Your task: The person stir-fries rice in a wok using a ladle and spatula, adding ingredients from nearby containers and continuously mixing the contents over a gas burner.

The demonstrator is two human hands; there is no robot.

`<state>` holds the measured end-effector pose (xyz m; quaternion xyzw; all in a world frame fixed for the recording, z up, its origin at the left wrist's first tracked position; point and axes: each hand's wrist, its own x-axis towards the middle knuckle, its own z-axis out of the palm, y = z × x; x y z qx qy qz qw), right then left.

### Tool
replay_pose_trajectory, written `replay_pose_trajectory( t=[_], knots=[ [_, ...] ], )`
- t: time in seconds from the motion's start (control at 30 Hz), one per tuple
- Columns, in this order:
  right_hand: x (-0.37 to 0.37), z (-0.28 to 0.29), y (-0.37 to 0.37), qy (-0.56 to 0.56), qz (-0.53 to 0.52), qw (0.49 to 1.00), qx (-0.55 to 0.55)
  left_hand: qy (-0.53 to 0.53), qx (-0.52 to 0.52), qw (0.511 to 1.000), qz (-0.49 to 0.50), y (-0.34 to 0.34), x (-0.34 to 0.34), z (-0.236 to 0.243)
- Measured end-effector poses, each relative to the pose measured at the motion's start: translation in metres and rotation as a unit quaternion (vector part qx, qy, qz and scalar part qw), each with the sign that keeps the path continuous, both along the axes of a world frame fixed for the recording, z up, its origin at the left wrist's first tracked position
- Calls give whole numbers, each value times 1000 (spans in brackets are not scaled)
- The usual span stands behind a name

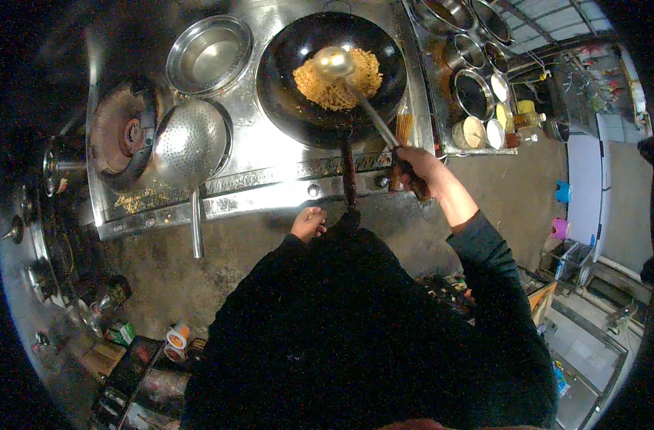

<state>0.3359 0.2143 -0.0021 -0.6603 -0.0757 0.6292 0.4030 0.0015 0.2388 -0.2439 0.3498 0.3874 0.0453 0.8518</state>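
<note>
My right hand [417, 170] is closed round the handle of a steel ladle [334, 63], whose bowl rests on fried rice [313, 86] in a black wok [284, 111]. The wok's long dark handle [349, 172] points toward me. My left hand [310, 221] is below the stove's front edge, left of that handle and apart from it, fingers curled; what they hold, if anything, is too small to make out. A perforated skimmer [189, 145] lies to the wok's left, its handle over the edge.
Behind the skimmer is a steel basin [210, 57]; further left, an empty burner [112, 129]. Spilt grains [137, 203] lie near the stove's front [255, 198]. A side counter [446, 104] holds pots, bowls and bottles. Clutter and containers [176, 338] stand low behind me at left.
</note>
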Motion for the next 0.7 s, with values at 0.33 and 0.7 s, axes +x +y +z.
replay_pose_trajectory(
  t=[0.33, 0.7],
  knots=[
    [-2, 13, 34, 17, -17, 999, -37, -92, -151, 981, 83, 25, -23, -7],
    [1, 20, 35, -22, 109, 994, 24, -81, 10, 996, 29, 1, -14, 13]
  ],
)
